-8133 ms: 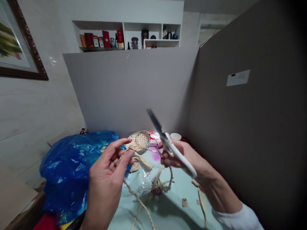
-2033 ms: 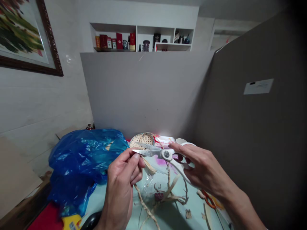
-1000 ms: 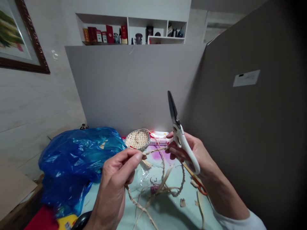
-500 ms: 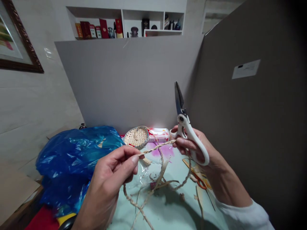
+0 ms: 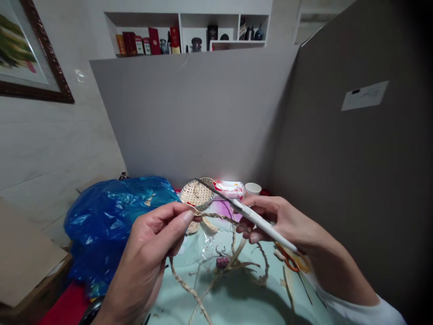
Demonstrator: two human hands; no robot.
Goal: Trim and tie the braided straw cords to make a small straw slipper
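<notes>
My left hand [image 5: 154,250] pinches a twisted straw cord [image 5: 218,217] between thumb and forefinger. The cord runs across to the fingertips of my right hand [image 5: 277,221], and more of it hangs in loops over the table. White-handled shears [image 5: 262,225] are gripped in my right hand. They are seen nearly edge-on, and their dark blade points up and left, over a small woven basket [image 5: 197,194]. Whether the blades are apart cannot be made out.
A big blue plastic bag [image 5: 111,221] lies on the left. Behind stand a pink-and-white packet [image 5: 232,188] and a white cup [image 5: 253,188]. Orange-handled scissors [image 5: 291,264] and straw scraps [image 5: 287,284] lie on the right of the pale green table [image 5: 243,302]. Grey panels [image 5: 196,117] enclose the back and right.
My right hand has turned the shears from nearly upright to tilted left, with the blade now lower. The cord between my hands now slopes down to the right. The view has shifted slightly left.
</notes>
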